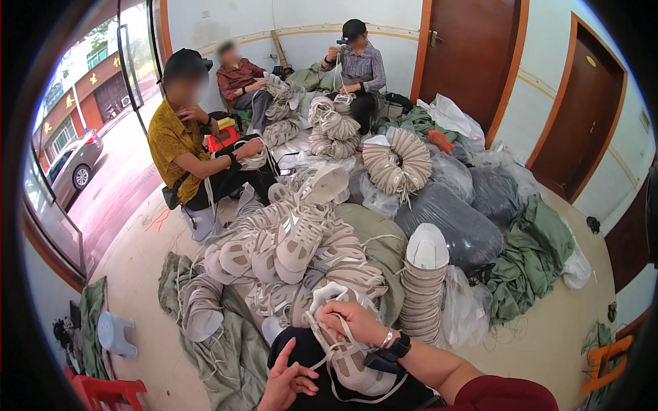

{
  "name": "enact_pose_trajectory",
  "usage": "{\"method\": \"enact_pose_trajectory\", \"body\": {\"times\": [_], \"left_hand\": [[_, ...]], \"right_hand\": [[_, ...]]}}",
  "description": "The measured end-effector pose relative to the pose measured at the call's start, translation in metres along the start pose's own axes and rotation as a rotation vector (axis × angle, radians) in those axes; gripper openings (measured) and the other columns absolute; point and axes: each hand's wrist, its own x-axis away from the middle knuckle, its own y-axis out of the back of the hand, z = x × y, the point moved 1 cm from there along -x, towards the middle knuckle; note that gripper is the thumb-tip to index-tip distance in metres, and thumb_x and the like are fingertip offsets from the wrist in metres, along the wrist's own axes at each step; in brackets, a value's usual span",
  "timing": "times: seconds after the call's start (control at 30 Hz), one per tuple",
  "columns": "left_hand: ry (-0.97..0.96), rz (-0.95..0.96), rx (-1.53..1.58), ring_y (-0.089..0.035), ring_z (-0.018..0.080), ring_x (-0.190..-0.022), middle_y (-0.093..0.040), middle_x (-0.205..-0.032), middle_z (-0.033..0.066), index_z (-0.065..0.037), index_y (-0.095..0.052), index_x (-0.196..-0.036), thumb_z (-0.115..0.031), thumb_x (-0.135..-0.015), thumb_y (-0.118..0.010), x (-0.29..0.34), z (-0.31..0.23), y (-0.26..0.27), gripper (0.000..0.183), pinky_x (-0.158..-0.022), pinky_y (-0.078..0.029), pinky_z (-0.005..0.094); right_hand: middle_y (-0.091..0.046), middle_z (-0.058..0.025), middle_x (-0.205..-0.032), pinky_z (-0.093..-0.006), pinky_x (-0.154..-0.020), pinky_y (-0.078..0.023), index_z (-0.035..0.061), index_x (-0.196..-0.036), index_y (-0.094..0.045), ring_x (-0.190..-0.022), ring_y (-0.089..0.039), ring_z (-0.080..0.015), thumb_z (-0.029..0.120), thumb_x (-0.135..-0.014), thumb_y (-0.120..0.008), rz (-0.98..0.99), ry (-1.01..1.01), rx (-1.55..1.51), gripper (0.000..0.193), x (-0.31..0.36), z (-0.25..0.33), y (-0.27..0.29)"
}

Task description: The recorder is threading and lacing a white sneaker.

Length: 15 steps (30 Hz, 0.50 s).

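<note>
While the left hand spreads and the right seemingly pinches laces, piled shoes crowd ahead.

The shoe sits before the pile — stool leftward, shoe stack rightward.

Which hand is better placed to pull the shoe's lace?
Probably the right hand: it's over the shoe, fingers pinching the lace. The left hand is off the shoe, fingers open.
</note>
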Motion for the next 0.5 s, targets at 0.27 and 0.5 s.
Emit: {"method": "enact_pose_trajectory", "body": {"times": [0.27, 0.5], "left_hand": [[0.004, -0.015, 0.011, -0.068, 0.0275, -0.066, -0.065, -0.089, 0.0222, -0.022, -0.013, -0.149, -0.008, -0.097, -0.039, -0.0026, 0.0016, 0.0015, 0.06, -0.055, -0.058, 0.0351], [0.003, 0.001, 0.032, -0.068, 0.0279, -0.067, -0.065, -0.089, 0.0224, -0.021, -0.013, -0.149, -0.009, -0.098, -0.038, -0.0032, 0.002, 0.0025, 0.059, -0.056, -0.058, 0.0358]], "right_hand": [[-0.053, 0.0027, -0.066, -0.0203, -0.047, -0.039, 0.0045, -0.09, -0.058, -0.053, -0.049, -0.0034, 0.02, -0.097, -0.052, 0.006, -0.004, -0.01, 0.018, 0.0, -0.0006, 0.0001], [-0.052, 0.0027, -0.065, -0.0206, -0.047, -0.039, 0.0047, -0.09, -0.057, -0.053, -0.049, -0.0034, 0.021, -0.097, -0.052, 0.008, -0.021, -0.011, 0.018, -0.0003, -0.0016, 0.0008]]}}
